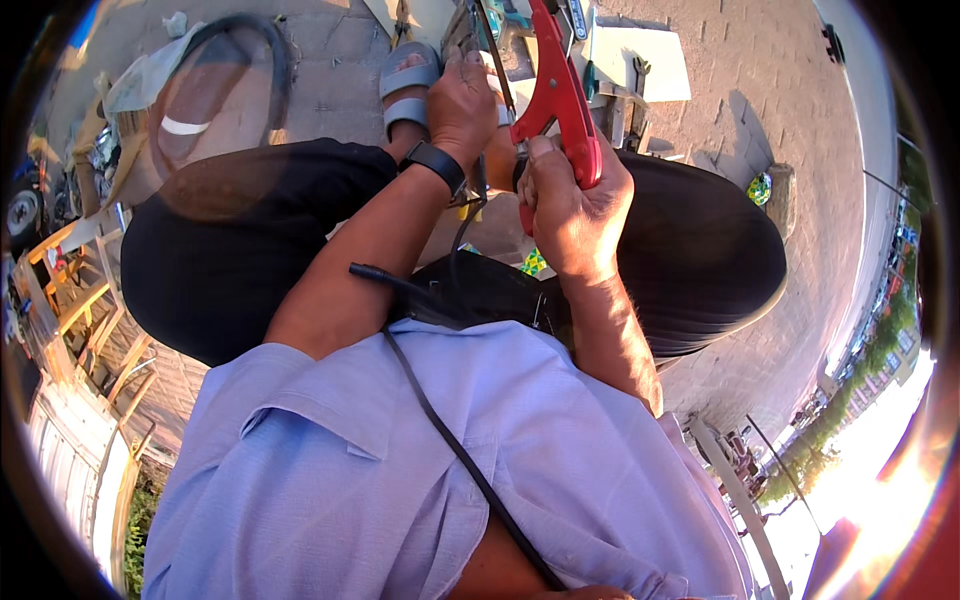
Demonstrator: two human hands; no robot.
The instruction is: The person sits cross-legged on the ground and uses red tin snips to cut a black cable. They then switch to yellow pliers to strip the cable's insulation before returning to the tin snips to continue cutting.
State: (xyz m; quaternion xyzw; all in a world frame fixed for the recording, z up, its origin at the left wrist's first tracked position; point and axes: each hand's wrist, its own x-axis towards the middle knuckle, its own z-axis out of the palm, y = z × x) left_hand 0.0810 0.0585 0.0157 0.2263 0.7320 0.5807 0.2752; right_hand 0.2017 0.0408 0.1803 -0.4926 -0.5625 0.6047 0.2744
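My right hand is wrapped around the handle of a red-framed hacksaw. The saw points away from me, and its narrow blade runs along the left of the frame; its far end is out of view. Left of the blade, my left hand reaches down between my feet, fingers at a greyish piece. The hand hides much of that piece, so I cannot tell what it is or whether the fingers grip it. A grey sandal is close beside this hand.
Pliers lie beyond the sandal. To the right are a screwdriver, a wrench and a pale board. A black tyre or hose loop rests at left. A black cable hangs across my shirt.
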